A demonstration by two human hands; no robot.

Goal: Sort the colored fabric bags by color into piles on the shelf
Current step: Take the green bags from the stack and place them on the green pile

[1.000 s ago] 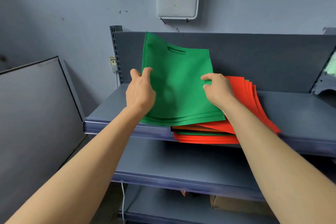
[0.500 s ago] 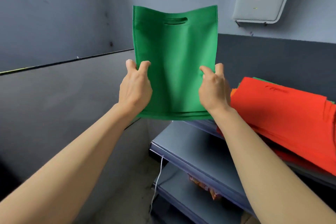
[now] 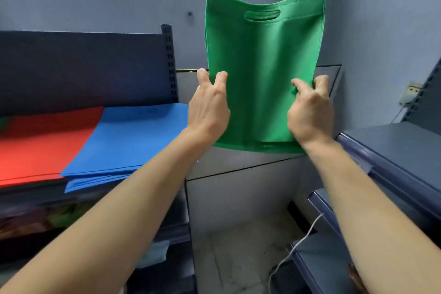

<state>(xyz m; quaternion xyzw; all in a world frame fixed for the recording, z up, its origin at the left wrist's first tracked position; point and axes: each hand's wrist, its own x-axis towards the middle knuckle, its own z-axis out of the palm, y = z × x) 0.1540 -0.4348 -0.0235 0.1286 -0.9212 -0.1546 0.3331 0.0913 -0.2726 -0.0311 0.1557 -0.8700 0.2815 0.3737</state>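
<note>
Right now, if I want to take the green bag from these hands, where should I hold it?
Probably by the handle slot at the top, reaching in from above. The green bag is held upright, its upper half free, while the left hand and right hand pinch its lower side edges.

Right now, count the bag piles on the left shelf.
2: the red pile at far left, the blue pile just right of it. More may lie beyond the frame's left edge.
</note>
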